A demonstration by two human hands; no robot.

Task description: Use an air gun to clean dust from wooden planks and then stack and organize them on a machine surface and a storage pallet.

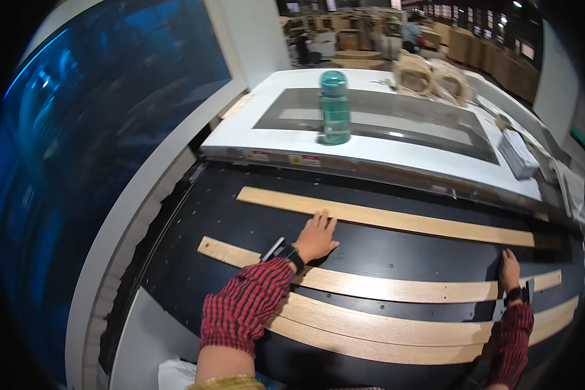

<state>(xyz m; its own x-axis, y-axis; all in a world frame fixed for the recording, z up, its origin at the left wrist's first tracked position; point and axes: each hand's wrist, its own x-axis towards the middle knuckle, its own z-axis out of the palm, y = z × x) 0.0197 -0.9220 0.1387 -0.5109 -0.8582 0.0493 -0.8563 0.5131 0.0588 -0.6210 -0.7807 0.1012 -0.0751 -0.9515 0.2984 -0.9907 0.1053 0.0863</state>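
Observation:
My left hand [315, 237] is open, fingers spread, its fingertips at the near edge of the far pale wooden strip [383, 216]. Beneath that wrist runs a second wooden strip [383, 284], with small holes near its ends. My right hand [510, 270] is over the second strip toward its right end. Its fingers extend toward the far strip's right part, seen edge-on, with nothing visible in them. Nearer to me, two more wooden strips [396, 331] lie side by side, partly under my forearms. Both wrists carry dark bands with a small device.
The strips lie on a black machine bed [227, 218] dotted with small holes. Behind it, a white machine cover [279, 140] bears a teal water bottle [335, 110], rolls of tan material [429, 78] and a white box [519, 155]. A blue-tinted panel [123, 84] stands left.

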